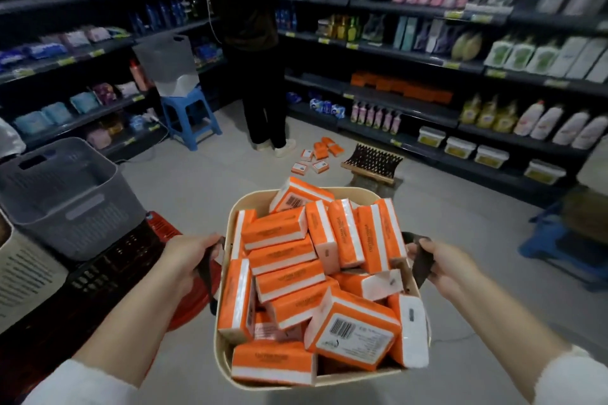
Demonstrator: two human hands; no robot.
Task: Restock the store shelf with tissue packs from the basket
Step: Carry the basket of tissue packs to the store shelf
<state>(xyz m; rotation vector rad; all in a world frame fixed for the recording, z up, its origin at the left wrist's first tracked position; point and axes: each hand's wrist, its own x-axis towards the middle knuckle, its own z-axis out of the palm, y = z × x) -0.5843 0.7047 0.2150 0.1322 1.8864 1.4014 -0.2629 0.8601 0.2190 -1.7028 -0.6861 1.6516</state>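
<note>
I carry a cream basket (342, 191) in front of me, heaped with several orange-and-white tissue packs (286, 283). My left hand (187, 256) grips the dark handle on its left side. My right hand (444, 265) grips the dark handle on the right. More orange packs (399, 87) lie in a row on a dark shelf (401, 105) at mid height on the right wall. Several loose packs (317, 156) lie on the floor below it.
A person in dark clothes (253, 43) stands at the back shelves, reaching up. A blue stool (189, 117) with a grey bin stands left of them. A grey basket (65, 197), black and red crates sit at my left. A wooden rack (371, 163) lies on the floor; another blue stool (566, 240) stands right.
</note>
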